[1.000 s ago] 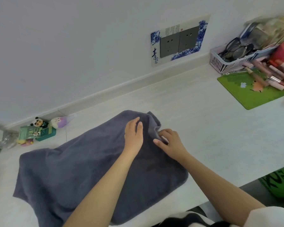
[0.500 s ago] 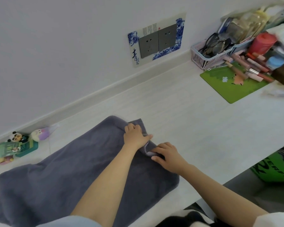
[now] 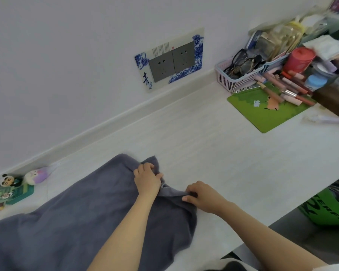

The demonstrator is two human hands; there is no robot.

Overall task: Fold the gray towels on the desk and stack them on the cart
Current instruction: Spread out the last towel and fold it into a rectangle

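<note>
One gray towel [image 3: 70, 227] lies spread on the counter [image 3: 213, 153], right edge bunched. Since a second ago, the left hand [image 3: 147, 178] has gone from flat pressing to a closed grip on the far right corner; the right hand [image 3: 201, 196] pinches the near one (both corners now gathered). Judgement: first fold is about to start. Cart not in view. Green mat [image 3: 266, 112] sits well apart.

This is a home, most likely a bedroom or a personal desk corner. The white desk [image 3: 213, 145] stands against a plain wall with a decorated socket plate [image 3: 169, 59]. At one end there is a basket of eyeglasses [image 3: 241, 72] and lipsticks [image 3: 288, 90] on a green mat [image 3: 266, 114] — at the other, small toy figures [image 3: 22, 182].
</note>
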